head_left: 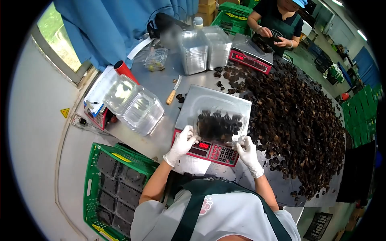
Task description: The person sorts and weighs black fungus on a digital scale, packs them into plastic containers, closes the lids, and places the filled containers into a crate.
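Both of my gloved hands grip a clear plastic box filled with dark brown pieces that look like wood ear mushrooms. My left hand has its fingers closed on the near left corner. At the near right corner, my right hand pinches the rim. Under the box is a red digital scale with a steel plate; its display appears to show 0.00. Whether the box touches the plate I cannot tell. To the right lies a large heap of the same dark pieces.
Nested clear boxes lie left, with taller stacks behind. A wooden-handled knife rests near the scale. Filled boxes sit in a green crate at lower left. Across the table, a co-worker handles pieces near a second scale.
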The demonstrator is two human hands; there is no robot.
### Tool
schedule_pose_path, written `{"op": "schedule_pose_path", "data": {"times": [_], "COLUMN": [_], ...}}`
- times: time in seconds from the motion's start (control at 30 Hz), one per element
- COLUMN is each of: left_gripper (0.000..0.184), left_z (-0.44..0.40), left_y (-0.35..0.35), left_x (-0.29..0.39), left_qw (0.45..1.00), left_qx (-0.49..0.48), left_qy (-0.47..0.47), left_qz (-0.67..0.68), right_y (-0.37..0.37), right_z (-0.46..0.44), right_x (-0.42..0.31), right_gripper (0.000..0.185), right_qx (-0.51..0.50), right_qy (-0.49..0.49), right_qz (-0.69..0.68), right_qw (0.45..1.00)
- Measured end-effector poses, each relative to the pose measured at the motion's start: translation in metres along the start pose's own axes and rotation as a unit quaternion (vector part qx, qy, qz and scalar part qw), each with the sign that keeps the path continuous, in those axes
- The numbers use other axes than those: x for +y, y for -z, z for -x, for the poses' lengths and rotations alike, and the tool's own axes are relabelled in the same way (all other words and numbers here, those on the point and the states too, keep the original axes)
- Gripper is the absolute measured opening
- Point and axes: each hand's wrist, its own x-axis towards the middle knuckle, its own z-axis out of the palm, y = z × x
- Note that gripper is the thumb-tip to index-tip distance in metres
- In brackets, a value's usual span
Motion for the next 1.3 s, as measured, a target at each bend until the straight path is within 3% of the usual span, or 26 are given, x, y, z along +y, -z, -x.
{"op": "schedule_pose_path", "data": {"times": [0.07, 0.13, 0.17, 0.23, 0.27, 0.37, 0.53, 0.63, 0.7, 0.73, 0.77, 0.83, 0.87, 0.9, 0.93, 1.0, 1.03, 1.07, 1.13, 1.17, 1.2, 1.27, 1.3], "left_gripper": [0.028, 0.034, 0.049, 0.036, 0.032, 0.030, 0.027, 0.027, 0.029, 0.035, 0.038, 0.042, 0.041, 0.042, 0.048, 0.050, 0.054, 0.054, 0.054, 0.054, 0.053, 0.053, 0.054], "left_z": [0.016, 0.030, 0.032, 0.037, 0.043, 0.065, 0.101, 0.122, 0.138, 0.142, 0.147, 0.157, 0.157, 0.160, 0.166, 0.175, 0.186, 0.195, 0.205, 0.213, 0.224, 0.247, 0.264], "left_y": [0.008, 0.010, 0.009, 0.013, 0.016, 0.021, 0.038, 0.044, 0.047, 0.048, 0.044, 0.035, 0.034, 0.024, 0.022, 0.019, 0.007, 0.001, 0.006, 0.016, 0.035, 0.076, 0.098], "left_x": [0.006, 0.012, 0.029, 0.019, 0.023, 0.019, 0.010, 0.012, 0.017, 0.019, 0.023, 0.036, 0.034, 0.039, 0.042, 0.042, 0.001, -0.019, -0.025, -0.015, 0.002, 0.032, 0.032], "left_qw": [1.000, 0.952, 0.960, 0.921, 0.876, 0.855, 0.848, 0.812, 0.860, 0.852, 0.902, 0.950, 0.926, 0.869, 0.894, 0.849, 0.824, 0.791, 0.720, 0.694, 0.711, 0.727, 0.726], "left_qx": [-0.014, 0.037, 0.040, 0.121, 0.147, 0.202, 0.253, 0.291, 0.277, 0.295, 0.302, 0.286, 0.293, 0.309, 0.309, 0.160, 0.135, 0.154, 0.263, 0.342, 0.420, 0.543, 0.557], "left_qy": [0.002, -0.064, -0.165, -0.213, -0.245, -0.290, -0.290, -0.311, -0.262, -0.267, -0.213, -0.116, -0.098, -0.099, -0.080, -0.183, -0.221, -0.199, -0.150, -0.131, -0.110, -0.071, -0.073], "left_qz": [-0.025, -0.296, -0.223, -0.303, -0.387, -0.379, -0.365, -0.398, -0.339, -0.341, -0.224, 0.041, 0.215, 0.375, 0.314, 0.469, 0.504, 0.558, 0.624, 0.619, 0.553, 0.415, 0.396], "right_y": [0.002, 0.004, 0.004, 0.000, -0.003, -0.010, -0.028, -0.042, -0.053, -0.058, -0.064, -0.076, -0.082, -0.089, -0.097, -0.108, -0.124, -0.134, -0.150, -0.155, -0.163, -0.171, -0.171], "right_z": [0.007, 0.009, 0.006, 0.002, 0.000, 0.006, 0.010, 0.011, 0.011, 0.012, 0.013, 0.016, 0.022, 0.027, 0.031, 0.034, 0.044, 0.047, 0.059, 0.062, 0.065, 0.068, 0.067], "right_x": [-0.010, -0.021, -0.020, -0.026, -0.029, -0.053, -0.077, -0.079, -0.080, -0.078, -0.074, -0.074, -0.066, -0.060, -0.056, -0.066, -0.037, -0.044, -0.068, -0.079, -0.090, -0.092, -0.091], "right_gripper": [0.022, 0.019, 0.020, 0.025, 0.025, 0.032, 0.031, 0.029, 0.029, 0.029, 0.028, 0.025, 0.023, 0.024, 0.026, 0.032, 0.041, 0.041, 0.047, 0.043, 0.034, 0.027, 0.027], "right_qx": [0.033, 0.010, 0.013, 0.029, 0.038, 0.035, 0.008, -0.015, -0.019, -0.030, -0.037, -0.099, -0.138, -0.191, -0.242, -0.350, -0.341, -0.353, -0.436, -0.420, -0.421, -0.450, -0.451], "right_qy": [0.128, 0.175, 0.244, 0.356, 0.394, 0.438, 0.469, 0.485, 0.495, 0.503, 0.472, 0.409, 0.328, 0.265, 0.198, 0.226, 0.200, 0.205, 0.156, 0.229, 0.275, 0.213, 0.217], "right_qz": [0.155, 0.208, 0.216, 0.249, 0.255, 0.278, 0.280, 0.272, 0.259, 0.252, 0.243, 0.173, 0.144, 0.091, 0.043, 0.055, 0.020, 0.015, 0.169, 0.251, 0.132, 0.074, 0.072], "right_qw": [0.979, 0.962, 0.945, 0.900, 0.882, 0.854, 0.837, 0.831, 0.829, 0.826, 0.847, 0.890, 0.923, 0.941, 0.949, 0.907, 0.918, 0.913, 0.870, 0.842, 0.854, 0.864, 0.863]}}
